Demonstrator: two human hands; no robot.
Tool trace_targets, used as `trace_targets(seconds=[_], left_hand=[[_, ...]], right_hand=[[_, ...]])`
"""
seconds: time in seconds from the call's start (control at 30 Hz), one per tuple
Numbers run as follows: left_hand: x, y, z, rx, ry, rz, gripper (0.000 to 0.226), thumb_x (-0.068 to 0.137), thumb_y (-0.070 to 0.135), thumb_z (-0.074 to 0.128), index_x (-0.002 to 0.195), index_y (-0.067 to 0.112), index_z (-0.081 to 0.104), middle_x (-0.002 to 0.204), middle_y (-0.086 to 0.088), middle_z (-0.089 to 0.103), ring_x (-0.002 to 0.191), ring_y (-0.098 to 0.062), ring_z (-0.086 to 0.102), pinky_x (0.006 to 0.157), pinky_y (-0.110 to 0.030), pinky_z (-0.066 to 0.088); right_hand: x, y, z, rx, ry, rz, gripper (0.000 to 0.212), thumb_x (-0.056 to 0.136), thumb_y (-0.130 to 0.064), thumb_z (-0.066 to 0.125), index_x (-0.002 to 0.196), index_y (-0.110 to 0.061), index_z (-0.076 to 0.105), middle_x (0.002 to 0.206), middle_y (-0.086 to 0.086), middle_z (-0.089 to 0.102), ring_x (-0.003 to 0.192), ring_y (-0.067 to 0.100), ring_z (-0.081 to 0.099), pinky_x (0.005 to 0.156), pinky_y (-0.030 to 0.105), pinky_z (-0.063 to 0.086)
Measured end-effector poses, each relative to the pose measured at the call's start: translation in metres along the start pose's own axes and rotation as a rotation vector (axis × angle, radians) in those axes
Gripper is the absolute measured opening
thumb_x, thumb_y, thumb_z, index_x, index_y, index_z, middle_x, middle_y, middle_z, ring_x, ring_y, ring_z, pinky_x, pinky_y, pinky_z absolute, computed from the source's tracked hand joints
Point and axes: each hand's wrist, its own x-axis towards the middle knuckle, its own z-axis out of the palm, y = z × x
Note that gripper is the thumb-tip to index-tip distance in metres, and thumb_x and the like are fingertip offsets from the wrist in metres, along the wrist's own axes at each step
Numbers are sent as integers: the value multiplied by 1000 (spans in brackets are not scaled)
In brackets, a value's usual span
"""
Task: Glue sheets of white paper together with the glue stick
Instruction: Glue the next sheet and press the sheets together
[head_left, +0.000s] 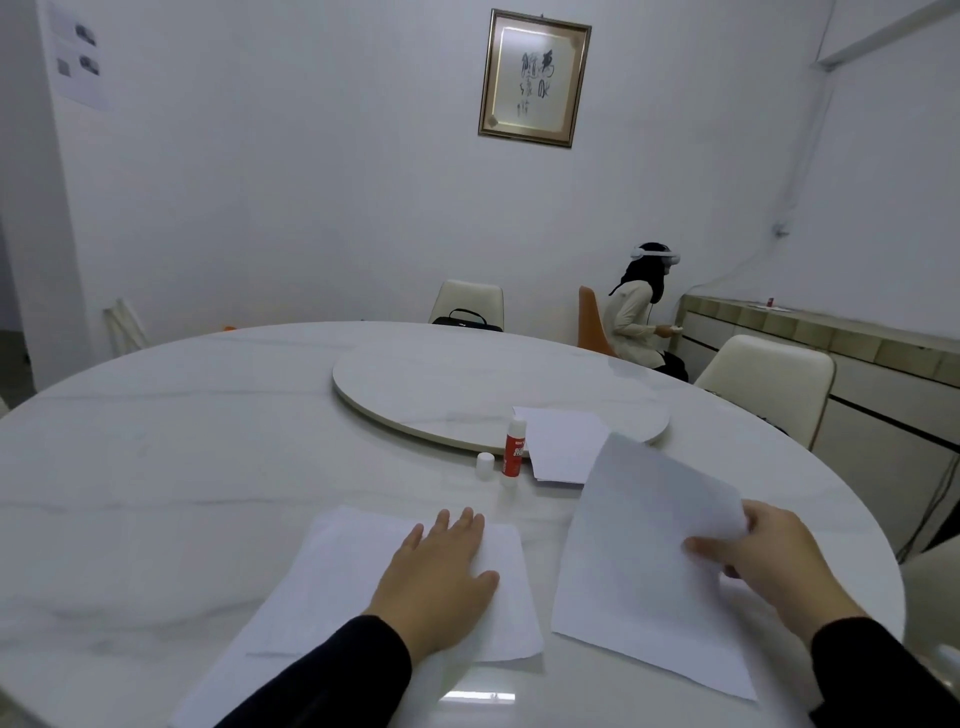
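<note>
Tabletop: round white marble, with raised turntable; white-walled room, framed calligraphy. Paper: three lots, namely sheets under left hand, which lies flat with fingers spread; lifted sheet pinched at its edge by right hand; spare sheets beyond. Glue stick: one, upright, uncapped; cap just beside it.

L hand flat on sheet; R hand pinches lifted sheet. Uncapped glue stick upright beside cap, third sheet behind.
</note>
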Motion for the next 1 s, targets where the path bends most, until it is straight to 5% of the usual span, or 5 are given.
trace_targets(seconds=[0.2,0.43,0.57,0.7,1.0], left_hand=[[4,-12,-10,-560,203,-52,58,87,17,58,141,25,39,155,9,27,144,-10,20,113,-24,20],[-8,-22,-58,-1348,314,-253,33,92,40,49,89,13,65,97,-11,69,76,-21,61,66,-28,45],[-31,-15,-76,-1163,-50,-151,56,73,62,63,106,17,63,102,-7,73,86,-23,70,69,-31,53],[-38,-20,-85,-950,166,-197,20,89,11,60,108,8,60,104,-13,70,93,-26,68,80,-36,56],[-52,-77,-91,-565,301,-359,3,78,8,72,79,9,69,66,-8,73,62,-22,64,59,-26,45]], right_hand=[[-7,-14,-33,303,-20,19,10,84,-6,68,88,2,66,67,12,56,54,25,44,53,30,38],[-25,-43,-4,881,-43,151,8,86,-1,63,86,-7,57,73,1,60,36,1,51,34,11,39],[-51,-64,41,1025,-76,211,11,85,5,62,83,-5,57,74,2,56,34,-1,52,39,13,49],[-71,-73,68,913,-236,247,12,82,3,65,93,3,65,74,9,69,42,13,61,37,18,45],[-77,-73,76,416,-435,162,14,75,-8,74,67,-3,64,63,13,66,47,20,58,42,23,39]])
